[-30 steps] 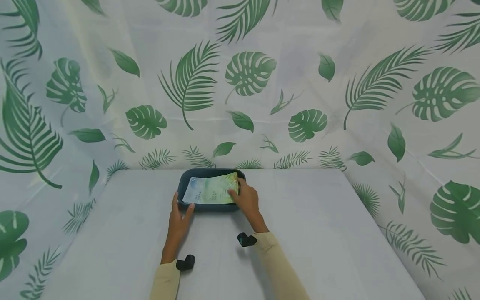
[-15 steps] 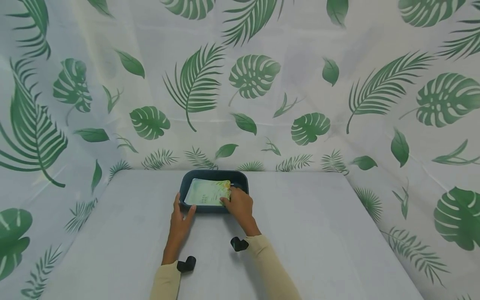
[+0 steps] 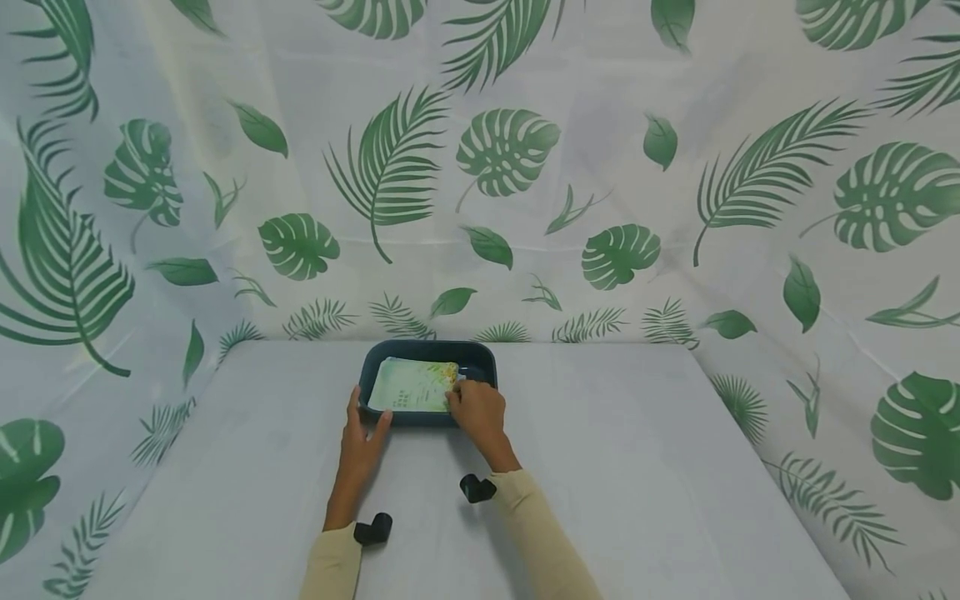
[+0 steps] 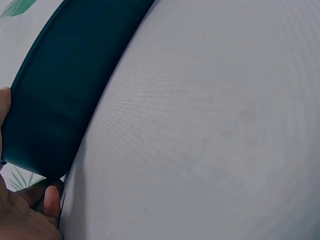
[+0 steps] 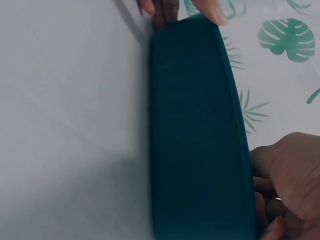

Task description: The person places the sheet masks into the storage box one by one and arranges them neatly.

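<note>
A dark teal tray (image 3: 420, 418) with raised walls sits at the far side of the white table. Inside it lies a flat, pale green printed packet (image 3: 415, 385) with yellow flowers at one corner. My left hand (image 3: 360, 446) holds the tray's near left corner, thumb on the front rim and fingers along the left side. At the packet's right edge, my right hand (image 3: 480, 412) reaches into the tray with curled fingers and seems to pinch that edge. The tray wall (image 5: 200, 135) partly hides these fingertips in the right wrist view.
A white cloth covers the table (image 3: 637, 467). Behind the tray hangs a white curtain (image 3: 525, 67) printed with green leaves, also along both sides. Black wrist cameras (image 3: 372, 529) sit at the sleeve cuffs.
My right hand has shifted left and lowered the packet's raised right end into the tray. Over the last half second it has barely moved. My left hand keeps its hold on the tray.
</note>
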The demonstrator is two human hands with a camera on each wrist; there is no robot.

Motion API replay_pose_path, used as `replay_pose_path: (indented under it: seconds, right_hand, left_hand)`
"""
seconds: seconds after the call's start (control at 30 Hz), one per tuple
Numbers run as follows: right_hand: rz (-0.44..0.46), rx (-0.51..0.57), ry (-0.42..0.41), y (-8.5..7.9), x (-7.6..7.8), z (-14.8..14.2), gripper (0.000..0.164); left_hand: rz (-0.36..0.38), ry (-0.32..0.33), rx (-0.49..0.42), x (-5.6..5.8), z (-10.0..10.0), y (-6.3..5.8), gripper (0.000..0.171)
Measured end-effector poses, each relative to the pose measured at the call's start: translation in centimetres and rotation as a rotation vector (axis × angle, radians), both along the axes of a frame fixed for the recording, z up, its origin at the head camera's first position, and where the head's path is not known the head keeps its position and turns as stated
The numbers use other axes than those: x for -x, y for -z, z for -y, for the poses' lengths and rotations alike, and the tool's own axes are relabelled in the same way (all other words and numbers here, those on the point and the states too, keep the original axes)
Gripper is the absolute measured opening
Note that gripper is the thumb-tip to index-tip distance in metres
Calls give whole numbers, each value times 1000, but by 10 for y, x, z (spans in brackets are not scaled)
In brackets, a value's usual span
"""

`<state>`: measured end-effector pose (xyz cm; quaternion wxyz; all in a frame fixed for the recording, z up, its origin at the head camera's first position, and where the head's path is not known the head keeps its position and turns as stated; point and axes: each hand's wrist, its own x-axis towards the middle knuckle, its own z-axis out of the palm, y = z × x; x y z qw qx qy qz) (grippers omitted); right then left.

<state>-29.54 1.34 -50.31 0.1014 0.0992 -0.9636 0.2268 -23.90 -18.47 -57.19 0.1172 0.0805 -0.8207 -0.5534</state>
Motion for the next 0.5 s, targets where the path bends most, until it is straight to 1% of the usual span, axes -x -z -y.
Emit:
replay_pose_path:
  seconds: [0.1, 0.33, 0.43, 0.5]
  right_hand:
    - [-7, -16, -10, 0, -1, 0, 19]
    - [-63, -119, -68, 0, -4, -1, 19]
    - [-103, -92, -51, 1, -5, -3, 17]
    - [-139, -14, -29, 1, -9, -8, 16]
  left_hand:
    - [-2, 2, -3, -1, 0, 0, 82]
    - [1, 1, 5, -2, 1, 0, 82]
    - [-4, 5, 2, -1, 1, 0, 82]
    - [-5, 11, -4, -1, 1, 0, 82]
